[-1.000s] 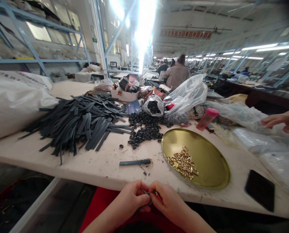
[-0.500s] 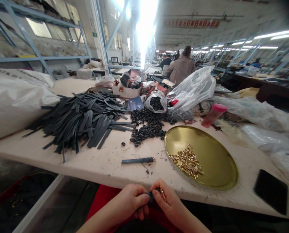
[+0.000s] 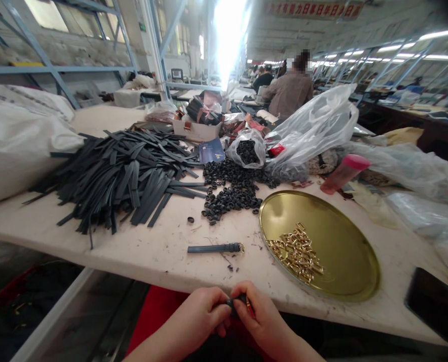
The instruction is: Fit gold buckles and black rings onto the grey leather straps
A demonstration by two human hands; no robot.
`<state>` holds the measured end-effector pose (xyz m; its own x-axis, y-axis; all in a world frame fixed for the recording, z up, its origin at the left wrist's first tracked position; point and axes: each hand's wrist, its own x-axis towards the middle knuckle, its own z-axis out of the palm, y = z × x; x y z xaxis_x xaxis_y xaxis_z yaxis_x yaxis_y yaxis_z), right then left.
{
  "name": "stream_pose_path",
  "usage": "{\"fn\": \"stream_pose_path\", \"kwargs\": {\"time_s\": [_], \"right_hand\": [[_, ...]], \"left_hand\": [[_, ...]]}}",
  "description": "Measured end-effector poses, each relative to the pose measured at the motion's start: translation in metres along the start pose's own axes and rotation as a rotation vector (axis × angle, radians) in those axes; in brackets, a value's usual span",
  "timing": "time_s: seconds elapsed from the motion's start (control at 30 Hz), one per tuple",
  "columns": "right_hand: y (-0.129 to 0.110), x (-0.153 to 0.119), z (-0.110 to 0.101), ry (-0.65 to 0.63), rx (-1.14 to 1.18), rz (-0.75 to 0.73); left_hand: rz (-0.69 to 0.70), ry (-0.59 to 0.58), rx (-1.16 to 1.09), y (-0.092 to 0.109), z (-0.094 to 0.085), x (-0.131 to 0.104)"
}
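I see left hand (image 3: 209,312) and right hand (image 3: 257,312) together, pinching a mostly hidden, probably leather strap (image 3: 231,303); slack fingertips could drop it short of the table (image 3: 152,261) beyond them.

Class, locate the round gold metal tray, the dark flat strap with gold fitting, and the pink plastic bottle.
Round gold metal tray (image 3: 339,249), head view: bare base.
Dark flat strap with gold fitting (image 3: 212,248), head view: flat length.
Pink plastic bottle (image 3: 339,179), head view: body.
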<state>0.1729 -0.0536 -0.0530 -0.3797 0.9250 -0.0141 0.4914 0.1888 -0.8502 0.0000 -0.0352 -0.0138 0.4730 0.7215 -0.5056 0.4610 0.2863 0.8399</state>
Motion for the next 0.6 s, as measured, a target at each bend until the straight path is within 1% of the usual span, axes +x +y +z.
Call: {"fn": "stream_pose_path", "kwargs": {"time_s": [0.07, 0.13, 0.23, 0.37, 0.47, 0.53, 0.6], "right_hand": [[0.003, 0.001, 0.005, 0.056, 0.036, 0.002], [0.004, 0.003, 0.008, 0.07, 0.032, -0.013], [0.003, 0.006, 0.008, 0.03, 0.002, -0.052], [0.001, 0.01, 0.005, -0.004, 0.004, -0.084], [0.001, 0.013, 0.005, 0.042, 0.071, -0.019], [0.0, 0.015, 0.006, 0.063, 0.123, 0.033], [-0.001, 0.017, 0.007, 0.062, 0.141, 0.044]], "left_hand": [[-0.01, -0.014, 0.012, -0.002, -0.004, 0.001], [-0.027, -0.035, 0.046, -0.004, -0.009, 0.002], [-0.011, -0.045, 0.087, -0.001, -0.012, 0.002], [-0.004, -0.056, 0.098, 0.007, -0.01, 0.003], [-0.009, -0.064, 0.09, 0.009, -0.012, 0.003], [0.005, -0.066, 0.071, 0.008, -0.017, 0.003], [0.017, -0.079, 0.045, 0.005, -0.023, 0.004]]}}
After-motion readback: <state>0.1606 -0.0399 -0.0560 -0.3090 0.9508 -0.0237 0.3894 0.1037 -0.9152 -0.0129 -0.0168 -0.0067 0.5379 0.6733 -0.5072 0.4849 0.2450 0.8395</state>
